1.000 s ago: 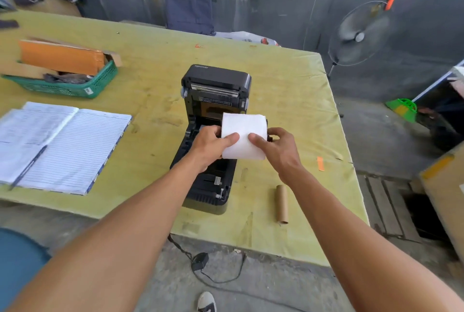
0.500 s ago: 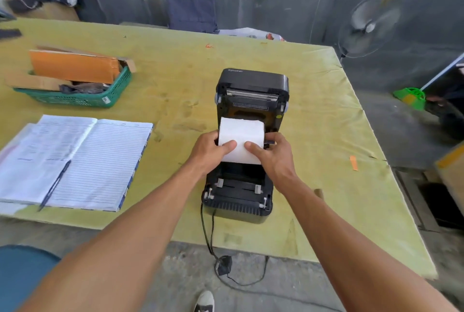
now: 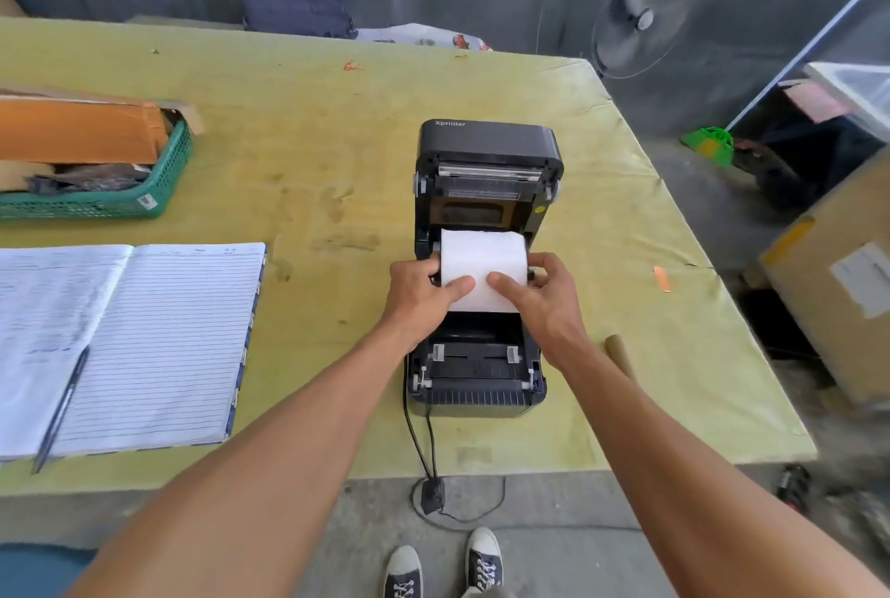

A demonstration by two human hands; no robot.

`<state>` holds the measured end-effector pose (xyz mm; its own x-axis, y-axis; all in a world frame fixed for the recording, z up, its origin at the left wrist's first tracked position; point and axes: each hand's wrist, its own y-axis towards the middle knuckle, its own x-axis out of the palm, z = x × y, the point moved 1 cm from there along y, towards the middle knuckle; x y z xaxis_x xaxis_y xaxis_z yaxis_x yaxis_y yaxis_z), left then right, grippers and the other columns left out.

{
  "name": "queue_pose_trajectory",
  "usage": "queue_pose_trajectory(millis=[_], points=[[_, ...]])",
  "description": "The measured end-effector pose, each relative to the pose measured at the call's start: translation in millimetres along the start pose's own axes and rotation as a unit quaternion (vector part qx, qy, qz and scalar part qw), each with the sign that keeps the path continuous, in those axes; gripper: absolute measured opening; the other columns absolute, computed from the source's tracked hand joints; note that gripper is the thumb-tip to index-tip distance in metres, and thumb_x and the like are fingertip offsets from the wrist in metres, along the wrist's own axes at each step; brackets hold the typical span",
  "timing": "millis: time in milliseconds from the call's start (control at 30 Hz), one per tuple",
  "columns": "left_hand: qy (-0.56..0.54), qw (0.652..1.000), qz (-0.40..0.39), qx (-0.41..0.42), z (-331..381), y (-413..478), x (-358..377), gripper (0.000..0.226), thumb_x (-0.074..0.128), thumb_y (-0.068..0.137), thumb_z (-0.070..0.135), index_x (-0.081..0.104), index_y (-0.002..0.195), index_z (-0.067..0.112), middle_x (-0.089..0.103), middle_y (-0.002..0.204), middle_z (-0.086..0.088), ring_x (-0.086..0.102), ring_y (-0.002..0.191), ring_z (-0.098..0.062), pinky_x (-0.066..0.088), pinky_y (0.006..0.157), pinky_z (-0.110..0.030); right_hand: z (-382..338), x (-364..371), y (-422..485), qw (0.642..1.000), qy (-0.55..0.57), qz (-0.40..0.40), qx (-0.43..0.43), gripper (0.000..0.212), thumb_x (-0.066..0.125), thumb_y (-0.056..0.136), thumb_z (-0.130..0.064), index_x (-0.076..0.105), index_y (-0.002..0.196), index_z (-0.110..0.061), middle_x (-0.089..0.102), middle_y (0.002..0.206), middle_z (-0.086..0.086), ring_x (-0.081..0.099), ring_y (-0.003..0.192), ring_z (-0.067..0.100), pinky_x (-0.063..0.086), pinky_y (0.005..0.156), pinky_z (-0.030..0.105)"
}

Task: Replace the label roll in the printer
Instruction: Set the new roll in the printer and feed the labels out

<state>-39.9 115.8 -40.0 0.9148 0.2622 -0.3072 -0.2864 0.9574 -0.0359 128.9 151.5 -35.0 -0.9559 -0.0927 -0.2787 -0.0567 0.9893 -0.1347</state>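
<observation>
I hold the fingers [image 3: 457, 285] of my left hand [image 3: 418, 296] and right hand [image 3: 544, 296] clamped on the label roll [image 3: 483, 260], low in the open Xprinter label printer [image 3: 486, 149]. I should seat it squarely between the side holders, ends level.

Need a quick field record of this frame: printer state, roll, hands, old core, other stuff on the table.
printer: black printer, lid open and tilted back, on the yellow-green table
label roll: white label roll, held over the open bay; whether it is seated cannot be told
left hand: left hand grips the roll's left end, thumb on top
right hand: right hand grips the roll's right end, thumb on top
old core: cardboard tube lies on the table right of the printer, partly hidden by the right forearm
other: open notebook with pen; green basket
</observation>
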Motion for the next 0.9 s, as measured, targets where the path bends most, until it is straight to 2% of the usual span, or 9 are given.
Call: queue_pose_trajectory(millis=[167,300,433,533,700,900], points=[[0.016,1.000,0.014,0.010,-2.1,9.2,4.6,0.038,0.079,0.079,0.019,0.070,0.113,0.003,0.069,0.117,-0.004,0.067,0.091,-0.012,0.054,0.072,-0.013,3.0,0.2,9.6,1.000,0.010,-0.002,0.001,0.052,0.083,0.075,-0.034,0.054,0.114,-0.019,0.068,0.099,0.003,0.071,0.087,0.021,0.061,0.077,0.042],[0.024,0.999,0.021,-0.008,-5.5,9.9,7.6,0.039,0.080,0.079,0.019,0.069,0.112,0.002,0.066,0.125,-0.003,0.067,0.093,-0.015,0.057,0.078,-0.023,3.5,0.5,15.0,1.000,0.008,0.005,-0.009,0.047,0.085,0.074,-0.031,0.056,0.109,-0.018,0.062,0.092,-0.010,0.069,0.080,0.012,0.057,0.061,0.024],[0.034,0.999,0.024,-0.014,-7.4,8.6,7.0,0.034,0.079,0.079,0.020,0.071,0.108,0.004,0.070,0.113,-0.003,0.065,0.081,-0.006,0.050,0.062,-0.008,4.5,0.6,19.7,1.000,0.007,-0.006,-0.015,0.045,0.086,0.073,-0.030,0.057,0.105,-0.016,0.063,0.092,-0.008,0.069,0.081,0.015,0.059,0.064,0.030],[0.054,0.998,0.025,-0.015,-10.6,6.3,6.0,0.035,0.080,0.078,0.021,0.071,0.107,0.003,0.070,0.117,-0.004,0.067,0.089,-0.014,0.051,0.066,-0.012,8.4,1.6,16.3,1.000,0.006,-0.010,-0.021,0.044,0.085,0.073,-0.030,0.058,0.105,-0.016,0.063,0.092,-0.011,0.068,0.079,0.010,0.056,0.060,0.021],[0.077,0.997,0.030,-0.011,-14.4,2.8,5.1,0.042,0.082,0.076,0.022,0.071,0.113,0.004,0.068,0.122,-0.005,0.066,0.095,-0.016,0.049,0.074,-0.015,16.0,3.8,11.8,1.000,0.020,-0.015,-0.016,0.042,0.085,0.074,-0.026,0.059,0.105,-0.014,0.067,0.097,-0.002,0.070,0.086,0.020,0.059,0.069,0.031],[0.087,0.996,0.029,-0.022,-15.1,-0.4,3.6,0.046,0.082,0.076,0.025,0.069,0.116,0.005,0.068,0.122,-0.009,0.066,0.099,-0.022,0.055,0.088,-0.033,17.5,5.4,9.8,1.000,0.012,-0.017,-0.010,0.046,0.085,0.074,-0.029,0.060,0.108,-0.012,0.067,0.107,0.009,0.070,0.089,0.025,0.061,0.076,0.041]])
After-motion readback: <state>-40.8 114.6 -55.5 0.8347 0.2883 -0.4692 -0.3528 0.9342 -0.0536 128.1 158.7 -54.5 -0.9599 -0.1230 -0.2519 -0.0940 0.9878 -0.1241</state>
